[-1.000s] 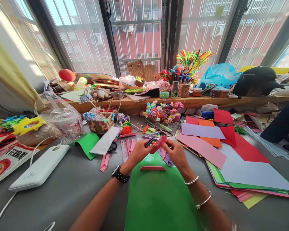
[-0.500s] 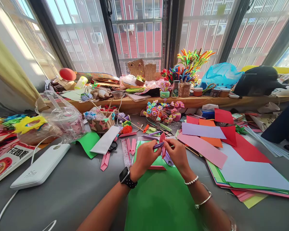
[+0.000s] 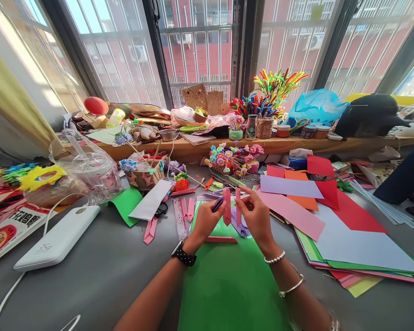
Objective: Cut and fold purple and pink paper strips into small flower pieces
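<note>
Two hands raised over green sheet. Left hand pinches one pink strip upright, a purple strip alongside; right hand pinches a second pink strip. One folded pink strip lies flat below

bright daylight floods through the windows behind the counter, leaving soft shadows; glass glares white at upper left, wide-angle distortion bends the frame edges, lower right blurs slightly.
</note>
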Demonstrator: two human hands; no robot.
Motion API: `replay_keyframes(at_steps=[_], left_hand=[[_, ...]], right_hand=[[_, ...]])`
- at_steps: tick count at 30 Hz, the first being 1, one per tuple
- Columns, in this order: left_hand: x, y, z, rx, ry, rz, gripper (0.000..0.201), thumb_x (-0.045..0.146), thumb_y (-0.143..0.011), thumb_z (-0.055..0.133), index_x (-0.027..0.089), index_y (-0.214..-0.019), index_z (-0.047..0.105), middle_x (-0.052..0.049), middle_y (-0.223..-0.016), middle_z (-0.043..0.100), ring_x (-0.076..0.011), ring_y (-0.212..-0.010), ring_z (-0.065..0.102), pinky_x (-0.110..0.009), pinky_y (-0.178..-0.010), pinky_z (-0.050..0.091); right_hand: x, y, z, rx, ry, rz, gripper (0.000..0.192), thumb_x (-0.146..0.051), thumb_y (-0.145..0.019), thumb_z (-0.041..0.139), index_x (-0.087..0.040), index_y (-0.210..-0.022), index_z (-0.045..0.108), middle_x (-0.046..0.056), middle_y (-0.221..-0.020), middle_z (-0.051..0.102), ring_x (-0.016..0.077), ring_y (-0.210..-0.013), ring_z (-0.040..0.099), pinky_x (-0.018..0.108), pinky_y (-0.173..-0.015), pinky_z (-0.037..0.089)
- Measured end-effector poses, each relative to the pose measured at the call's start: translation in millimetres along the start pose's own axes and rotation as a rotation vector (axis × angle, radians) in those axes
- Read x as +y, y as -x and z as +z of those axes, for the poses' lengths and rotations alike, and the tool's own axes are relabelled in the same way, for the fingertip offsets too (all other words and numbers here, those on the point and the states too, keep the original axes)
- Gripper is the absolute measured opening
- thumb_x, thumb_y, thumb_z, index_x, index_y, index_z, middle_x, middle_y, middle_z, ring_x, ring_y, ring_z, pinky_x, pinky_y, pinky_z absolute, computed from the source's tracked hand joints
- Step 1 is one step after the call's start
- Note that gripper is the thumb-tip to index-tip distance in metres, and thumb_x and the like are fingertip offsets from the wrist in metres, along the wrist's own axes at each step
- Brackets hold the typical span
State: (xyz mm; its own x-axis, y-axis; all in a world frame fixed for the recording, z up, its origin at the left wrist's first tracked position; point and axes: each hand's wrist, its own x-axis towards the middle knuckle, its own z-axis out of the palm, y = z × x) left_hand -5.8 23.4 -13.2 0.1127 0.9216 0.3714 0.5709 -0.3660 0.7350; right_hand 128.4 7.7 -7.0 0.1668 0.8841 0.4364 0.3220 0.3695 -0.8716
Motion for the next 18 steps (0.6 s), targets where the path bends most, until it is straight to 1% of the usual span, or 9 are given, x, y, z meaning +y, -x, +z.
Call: replay_keyframes(at_steps=[1, 2, 5, 8, 12, 14, 18], left_hand=[[0, 0, 0.5, 0.002, -0.001, 0.001, 0.037, 0.036, -0.076, 0.043, 0.017, -0.045, 0.037, 0.005, -0.046, 0.032, -0.0075, -0.046, 0.028, -0.021, -0.044, 0.022], [0, 1, 1.0, 0.002, -0.002, 0.003, 0.037, 0.036, -0.076, 0.044, 0.016, -0.045, 0.037, 0.005, -0.046, 0.033, -0.0076, -0.047, 0.029, -0.021, -0.044, 0.022], [2, 3, 2.2, -0.01, 0.001, 0.007, 0.034, 0.034, -0.076, 0.044, 0.016, -0.048, 0.04, 0.004, -0.048, 0.039, -0.0082, -0.048, 0.032, -0.021, -0.045, 0.025], [6, 6, 2.8, -0.022, 0.01, 0.02, 0.031, 0.031, -0.077, 0.042, 0.016, -0.05, 0.044, 0.003, -0.049, 0.044, -0.0088, -0.049, 0.037, -0.021, -0.047, 0.028], [10, 8, 2.5, -0.026, 0.034, 0.044, 0.031, 0.028, -0.078, 0.041, 0.016, -0.049, 0.046, 0.003, -0.048, 0.048, -0.0091, -0.048, 0.041, -0.021, -0.048, 0.031], [10, 8, 1.9, -0.038, 0.047, 0.05, 0.031, 0.026, -0.078, 0.041, 0.016, -0.049, 0.047, 0.002, -0.049, 0.051, -0.0094, -0.048, 0.044, -0.021, -0.049, 0.032], [8, 8, 1.0, -0.079, 0.035, 0.073, 0.03, 0.024, -0.079, 0.04, 0.016, -0.052, 0.051, 0.001, -0.052, 0.055, -0.0103, -0.051, 0.048, -0.021, -0.052, 0.036]], right_hand=[[-1, 1, 1, -0.002, -0.026, 0.009, 0.034, -0.03, -0.075, 0.053, -0.016, -0.107, 0.053, 0.002, -0.067, 0.064, 0.0161, -0.059, 0.058, 0.027, -0.058, 0.045], [-1, 1, 1, -0.012, -0.05, 0.018, 0.034, -0.03, -0.074, 0.055, -0.016, -0.105, 0.053, 0.002, -0.066, 0.064, 0.0161, -0.058, 0.059, 0.026, -0.057, 0.046], [-2, 4, 5, -0.038, -0.084, 0.039, 0.021, -0.033, -0.073, 0.057, -0.016, -0.086, 0.057, 0.004, -0.067, 0.065, 0.0165, -0.06, 0.06, 0.026, -0.057, 0.046], [0, 4, 8, -0.033, -0.086, 0.059, 0.018, -0.034, -0.072, 0.058, -0.017, -0.073, 0.057, 0.004, -0.066, 0.064, 0.016, -0.059, 0.059, 0.026, -0.056, 0.046], [3, 3, 7, -0.056, -0.1, 0.098, 0.023, -0.039, -0.072, 0.057, -0.017, -0.067, 0.057, 0.003, -0.062, 0.062, 0.015, -0.056, 0.056, 0.026, -0.054, 0.044], [4, 2, 6, -0.066, -0.101, 0.094, 0.026, -0.041, -0.071, 0.057, -0.016, -0.064, 0.057, 0.002, -0.062, 0.061, 0.0146, -0.057, 0.055, 0.026, -0.055, 0.043], [6, 1, 7, -0.045, -0.1, 0.084, 0.026, -0.041, -0.068, 0.06, -0.016, -0.06, 0.056, 0.003, -0.065, 0.06, 0.014, -0.057, 0.053, 0.026, -0.056, 0.043]])
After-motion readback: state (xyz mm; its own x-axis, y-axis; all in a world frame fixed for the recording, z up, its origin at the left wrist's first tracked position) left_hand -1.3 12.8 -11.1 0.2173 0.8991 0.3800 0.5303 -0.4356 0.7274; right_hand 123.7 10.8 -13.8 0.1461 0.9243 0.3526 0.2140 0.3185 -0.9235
